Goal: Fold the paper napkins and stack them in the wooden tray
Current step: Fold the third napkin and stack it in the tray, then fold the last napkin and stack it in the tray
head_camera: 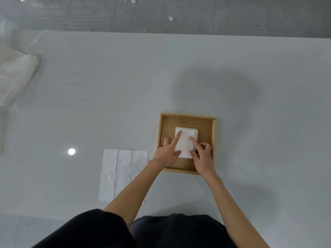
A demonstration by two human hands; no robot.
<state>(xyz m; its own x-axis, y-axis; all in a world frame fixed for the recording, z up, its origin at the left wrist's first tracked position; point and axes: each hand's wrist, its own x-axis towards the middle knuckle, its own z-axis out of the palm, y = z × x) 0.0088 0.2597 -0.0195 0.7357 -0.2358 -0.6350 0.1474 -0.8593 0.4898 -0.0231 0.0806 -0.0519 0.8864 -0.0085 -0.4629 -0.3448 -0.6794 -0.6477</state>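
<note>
Napkins [185, 144], folded, lie in the wooden tray [206, 122] under the pressing forefingers of the left hand [167, 153] and right hand [204, 158], other fingers curled on nothing; lifting off carelessly could drag the light top sheet askew or spring it open.

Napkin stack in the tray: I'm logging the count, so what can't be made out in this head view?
Folded napkin stack, head view: sheet count; layers too thin from above, left hand and right hand cover part.
Unfolded napkin: lower right part hidden by the left forearm.
Plastic-wrapped bundle: cut off by the left edge, blurred.
White scraps on floor: too small.
</note>
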